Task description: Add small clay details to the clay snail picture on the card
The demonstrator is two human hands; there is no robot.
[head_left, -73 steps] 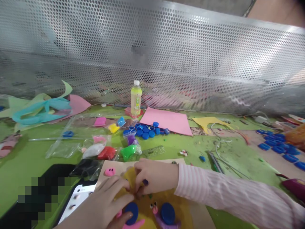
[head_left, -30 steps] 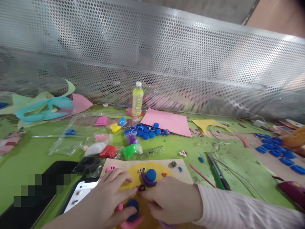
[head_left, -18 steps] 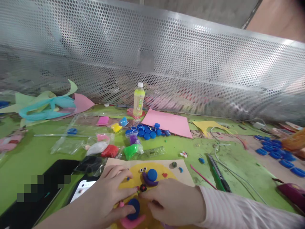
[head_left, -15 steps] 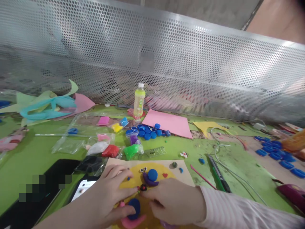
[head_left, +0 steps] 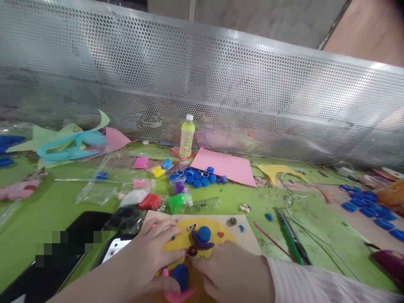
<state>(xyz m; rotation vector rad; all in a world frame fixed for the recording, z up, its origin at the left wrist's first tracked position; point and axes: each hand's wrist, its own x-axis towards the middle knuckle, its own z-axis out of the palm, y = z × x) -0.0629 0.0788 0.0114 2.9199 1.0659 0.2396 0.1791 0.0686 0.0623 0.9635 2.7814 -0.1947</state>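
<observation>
A tan card (head_left: 249, 235) carries a yellow clay disc (head_left: 181, 237) near the table's front edge. On the disc sit a purple snail with a blue bottle cap (head_left: 203, 235) and a pink snail with a blue cap (head_left: 180, 277). My left hand (head_left: 148, 263) lies flat on the disc, fingers spread, its thumb against the pink snail. My right hand (head_left: 232, 273) has its fingers curled, and their tips pinch a small black and red clay piece (head_left: 192, 251) on the disc. Both index fingertips meet at that piece.
Bags of coloured clay (head_left: 148, 201) lie just behind the card, with a heap of blue caps (head_left: 198, 176), a pink sheet (head_left: 225, 166) and a drink bottle (head_left: 187, 135) further back. A green knife (head_left: 292, 242) lies to the right, a phone (head_left: 118, 246) to the left. A perforated metal screen (head_left: 221, 92) closes the rear.
My right hand came down from the upper part of the disc to its middle and now pinches the small black and red piece. The left hand stays flat; the view tilted down slightly.
</observation>
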